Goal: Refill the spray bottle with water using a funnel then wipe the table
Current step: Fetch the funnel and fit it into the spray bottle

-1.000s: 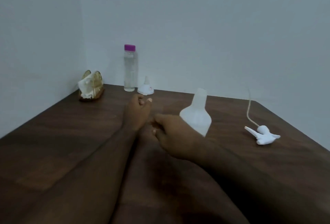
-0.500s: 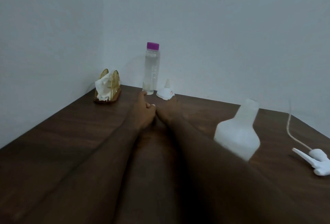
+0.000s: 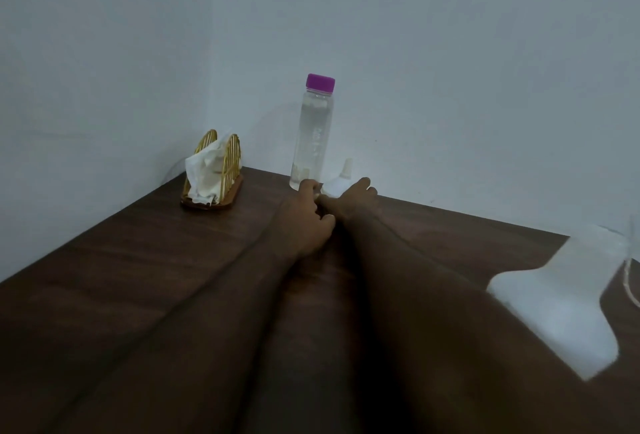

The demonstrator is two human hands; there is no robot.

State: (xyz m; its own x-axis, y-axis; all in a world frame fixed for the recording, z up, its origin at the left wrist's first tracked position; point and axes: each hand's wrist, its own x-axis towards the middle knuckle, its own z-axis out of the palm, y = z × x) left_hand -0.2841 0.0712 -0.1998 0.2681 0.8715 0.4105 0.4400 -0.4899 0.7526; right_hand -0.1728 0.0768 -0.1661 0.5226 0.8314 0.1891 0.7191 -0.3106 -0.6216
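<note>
A: Tabletop (image 3: 121, 277), dark wood, broad bare run along its left edge.

B: Spray bottle (image 3: 561, 302)?

A: Near the right edge, translucent, uncapped. Water bottle (image 3: 313, 132) (purple cap, nearly full) at the far edge, white funnel (image 3: 337, 184) beside it.

B: Hands?

A: Right hand (image 3: 356, 196) curls over the funnel; left hand (image 3: 306, 222) loosely curled, empty. Napkin holder (image 3: 213, 170), gold wire, far left corner.

Dark brown wood-grain table (image 3: 138, 277); pale grey-blue walls (image 3: 450, 52). At centre, a clear water bottle (image 3: 311, 142) with a magenta cap (image 3: 320, 83) and a white funnel (image 3: 337, 184). At left, a gold wire holder (image 3: 221, 160) with white tissues (image 3: 202, 174); at right, a translucent white spray bottle (image 3: 554, 302).
</note>
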